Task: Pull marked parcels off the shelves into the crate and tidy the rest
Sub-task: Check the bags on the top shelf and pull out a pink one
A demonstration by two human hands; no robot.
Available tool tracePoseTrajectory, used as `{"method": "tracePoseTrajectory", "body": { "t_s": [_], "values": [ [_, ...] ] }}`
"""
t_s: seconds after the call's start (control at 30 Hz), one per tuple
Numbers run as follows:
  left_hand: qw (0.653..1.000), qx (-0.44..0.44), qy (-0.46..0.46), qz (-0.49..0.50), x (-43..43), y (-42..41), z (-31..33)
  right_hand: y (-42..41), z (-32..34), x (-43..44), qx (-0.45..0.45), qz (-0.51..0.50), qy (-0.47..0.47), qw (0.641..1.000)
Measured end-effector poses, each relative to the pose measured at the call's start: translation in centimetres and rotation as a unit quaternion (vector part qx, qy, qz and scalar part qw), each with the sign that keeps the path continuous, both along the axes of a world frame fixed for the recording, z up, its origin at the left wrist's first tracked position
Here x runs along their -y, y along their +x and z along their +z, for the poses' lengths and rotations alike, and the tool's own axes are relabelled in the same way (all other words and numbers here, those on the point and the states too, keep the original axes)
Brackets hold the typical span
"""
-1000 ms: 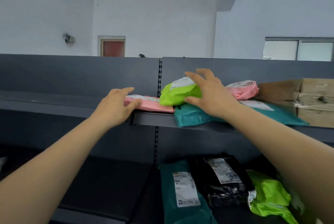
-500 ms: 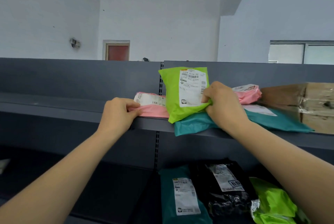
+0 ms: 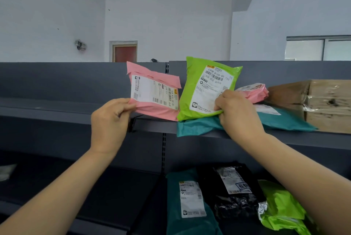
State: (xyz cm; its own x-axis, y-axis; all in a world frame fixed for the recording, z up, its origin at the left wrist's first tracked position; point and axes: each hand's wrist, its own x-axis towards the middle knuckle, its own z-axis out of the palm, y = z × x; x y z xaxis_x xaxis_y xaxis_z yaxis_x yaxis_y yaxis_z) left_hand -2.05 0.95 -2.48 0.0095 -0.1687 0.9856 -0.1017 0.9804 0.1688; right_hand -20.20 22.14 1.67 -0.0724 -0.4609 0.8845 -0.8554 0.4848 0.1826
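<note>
**A:** From the head camera: why are two parcels stood up on edge?

**B:** To turn their labels (image 3: 154, 92) toward the person for checking, I'd judge. The left hand (image 3: 112, 120) pinches the pink parcel (image 3: 157, 110) by its lower left corner. The right hand (image 3: 235, 113) grips the green parcel (image 3: 191, 82) at its lower right edge, fingers curled onto the label.

**A:** And where are they?

**B:** Side by side at the front of the top shelf (image 3: 155, 126), the green one's bottom edge on a flat teal parcel (image 3: 197, 127). I can't make out any mark, and the crate is out of view
</note>
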Motion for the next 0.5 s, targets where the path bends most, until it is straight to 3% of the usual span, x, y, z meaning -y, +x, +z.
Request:
{"method": "tracePoseTrajectory", "body": {
  "t_s": [0.27, 0.5],
  "values": [
    [1.0, -0.011, 0.019, -0.009, 0.0, 0.1, -0.3, -0.2, -0.4, -0.1, 0.008, 0.021, 0.008, 1.0],
    [0.985, 0.007, 0.159, -0.061, -0.6, -1.3, 0.7, -0.2, -0.3, -0.2, -0.009, 0.011, 0.007, 1.0]
  ]
}}
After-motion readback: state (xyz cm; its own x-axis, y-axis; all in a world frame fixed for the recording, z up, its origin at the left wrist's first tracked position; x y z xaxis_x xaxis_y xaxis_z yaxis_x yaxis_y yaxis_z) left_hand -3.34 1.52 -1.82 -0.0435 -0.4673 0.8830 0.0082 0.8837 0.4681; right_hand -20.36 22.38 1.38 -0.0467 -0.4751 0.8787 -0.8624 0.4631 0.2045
